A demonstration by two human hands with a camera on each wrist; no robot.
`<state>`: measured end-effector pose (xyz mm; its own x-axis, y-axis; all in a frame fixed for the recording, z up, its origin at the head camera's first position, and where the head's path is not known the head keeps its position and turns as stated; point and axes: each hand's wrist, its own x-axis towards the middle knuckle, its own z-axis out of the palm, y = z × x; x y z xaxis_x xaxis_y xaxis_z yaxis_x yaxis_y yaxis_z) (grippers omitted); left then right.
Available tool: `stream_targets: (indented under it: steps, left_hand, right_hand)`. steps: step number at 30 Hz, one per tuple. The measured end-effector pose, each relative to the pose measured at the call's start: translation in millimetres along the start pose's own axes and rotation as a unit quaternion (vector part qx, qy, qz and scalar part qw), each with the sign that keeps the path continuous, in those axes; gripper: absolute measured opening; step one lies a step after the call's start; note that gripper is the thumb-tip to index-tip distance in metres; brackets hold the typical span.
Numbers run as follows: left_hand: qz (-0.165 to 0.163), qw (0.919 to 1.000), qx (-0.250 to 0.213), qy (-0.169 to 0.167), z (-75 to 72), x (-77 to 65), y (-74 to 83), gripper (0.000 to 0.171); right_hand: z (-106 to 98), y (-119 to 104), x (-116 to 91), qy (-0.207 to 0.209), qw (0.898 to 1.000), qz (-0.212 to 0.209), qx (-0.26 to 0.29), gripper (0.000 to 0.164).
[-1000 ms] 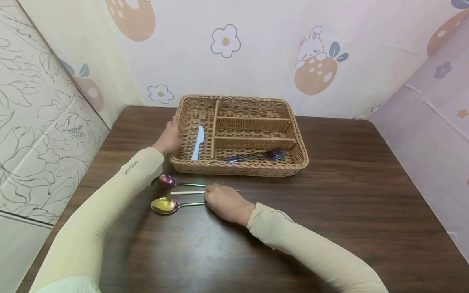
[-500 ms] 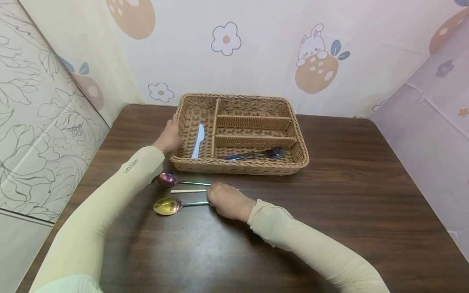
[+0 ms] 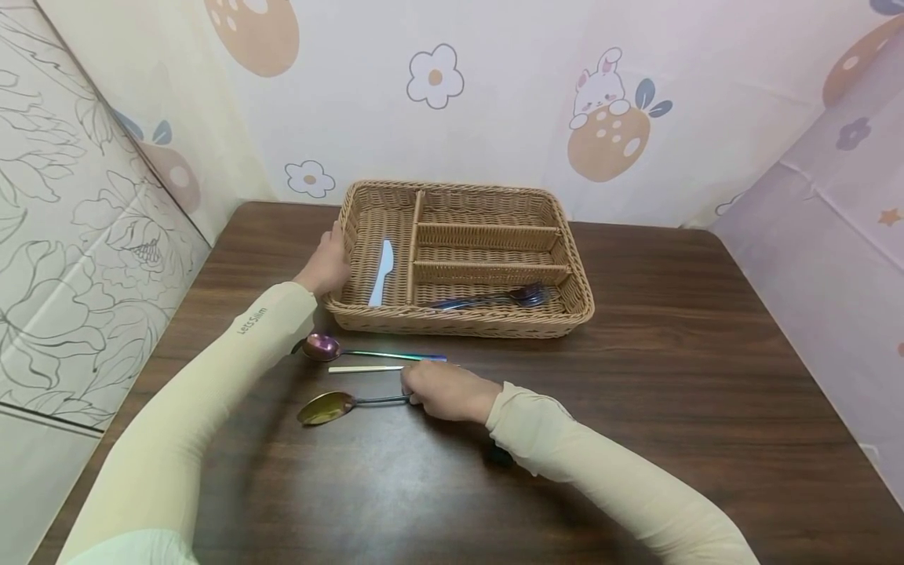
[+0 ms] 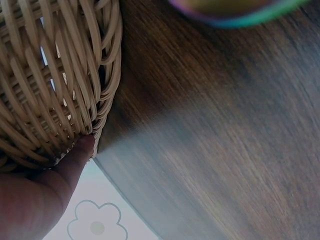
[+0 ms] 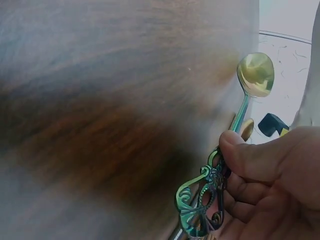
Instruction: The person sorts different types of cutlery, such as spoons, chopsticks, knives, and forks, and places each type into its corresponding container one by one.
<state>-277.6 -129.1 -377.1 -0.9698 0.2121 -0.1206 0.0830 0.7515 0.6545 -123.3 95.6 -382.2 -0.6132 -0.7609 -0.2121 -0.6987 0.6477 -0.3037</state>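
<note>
My right hand (image 3: 452,391) pinches the handle of a gold-bowled spoon (image 3: 326,408) over the table in front of the basket. In the right wrist view, my thumb presses near an ornate pierced handle end (image 5: 202,202), and the spoon's bowl (image 5: 256,74) points away. My left hand (image 3: 328,263) holds the left side of a divided wicker basket (image 3: 459,323). In the left wrist view, a finger (image 4: 75,162) reaches along the woven wall (image 4: 50,75). Between spoon and basket lie a slim cream stick (image 3: 363,369), partly hidden by my right hand, and a purple-bowled spoon (image 3: 322,348).
A pale blue knife (image 3: 382,275) lies in the basket's left compartment. Dark shiny forks (image 3: 526,296) rest in the front right compartment. The brown wooden table (image 3: 678,377) meets a patterned wall covering (image 3: 508,118) behind the basket and a flower-drawn panel (image 3: 92,220) at the left.
My right hand has shifted slightly right and towards me, uncovering the purple-bowled spoon's handle. The gold-bowled spoon has moved with it and its bowl has tilted. The left hand stays at the basket.
</note>
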Motion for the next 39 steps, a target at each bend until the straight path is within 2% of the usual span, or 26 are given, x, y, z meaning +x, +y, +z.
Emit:
stream_targets:
  steps: [9,16,24,31,39]
  left_hand:
    - [0.002,1.0000,-0.001,0.003,0.2,0.5,-1.4,0.082]
    - [0.002,1.0000,0.001,0.003,0.4,1.2,-0.5,0.082]
    - [0.002,1.0000,0.006,0.006,0.8,0.9,-1.4,0.084]
    - [0.006,0.9995,0.031,0.007,0.1,2.3,-1.4,0.083]
    - [0.010,0.9976,0.069,0.002,-4.2,-1.3,0.5,0.075]
  right_hand:
    - [-9.8,9.0,-9.5,-0.033,0.999,0.023,0.024,0.007]
    - [-19.9,21.3,-17.6,-0.018,0.999,0.015,0.041,0.007]
    - [-38.1,35.2,-25.3,-0.018,0.997,0.044,0.058,0.007]
    - [-51.4,46.6,-32.6,-0.006,0.998,0.046,0.043,0.004]
    - [-65.3,57.8,-42.0,0.000,0.997,0.057,0.060,0.007]
